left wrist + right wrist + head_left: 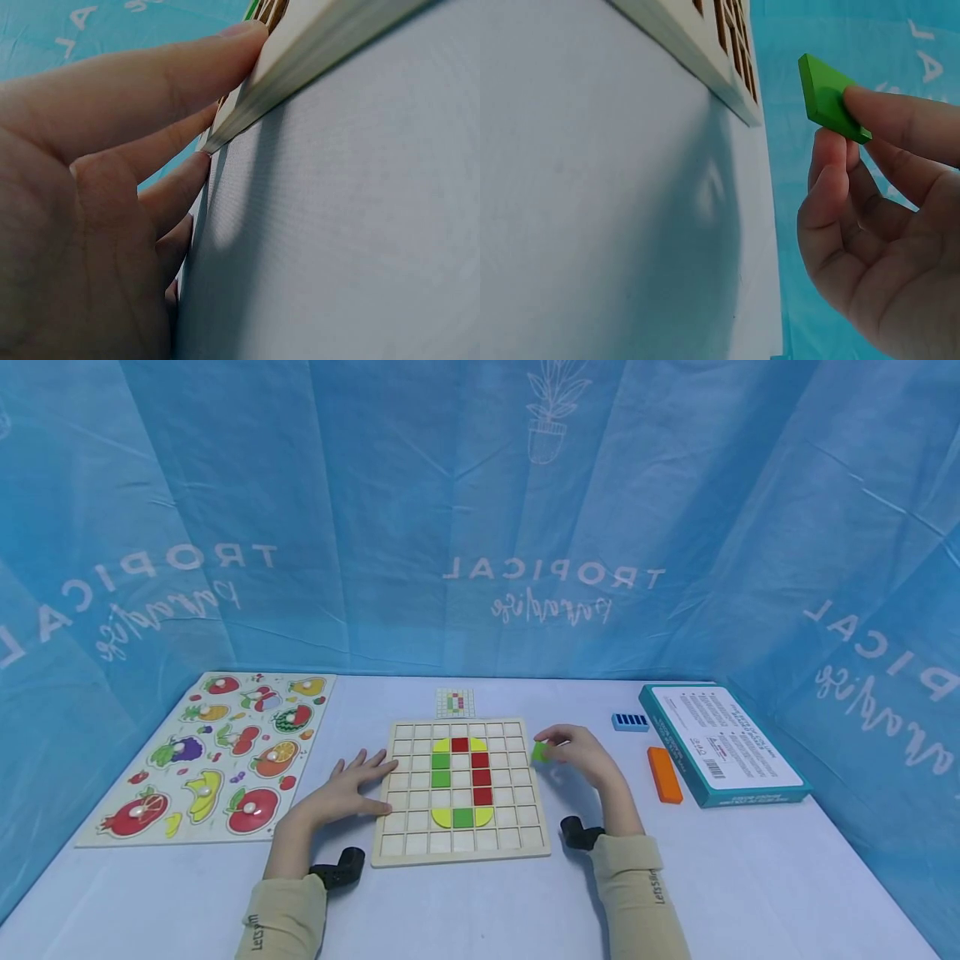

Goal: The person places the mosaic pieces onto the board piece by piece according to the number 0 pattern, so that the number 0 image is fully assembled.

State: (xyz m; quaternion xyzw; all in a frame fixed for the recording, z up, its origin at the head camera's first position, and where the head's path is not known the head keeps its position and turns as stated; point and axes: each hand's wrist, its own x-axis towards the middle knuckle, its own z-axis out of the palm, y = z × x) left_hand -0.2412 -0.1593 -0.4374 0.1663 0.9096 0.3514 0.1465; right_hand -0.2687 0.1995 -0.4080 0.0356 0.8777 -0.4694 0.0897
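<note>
A wooden grid board lies flat, with green and red square tiles and yellow rounded corner tiles forming a ring in its cells. My left hand rests at the board's left edge with fingers spread, thumb and fingertips touching the frame. Just off the board's right edge, my right hand pinches a green square tile between thumb and fingers, held above the table. Behind the board is a small pattern card printed with a similar coloured grid.
On the left lies a fruit puzzle board. To the right are a teal box, an orange block and a small blue striped piece. A blue printed curtain hangs behind the white table.
</note>
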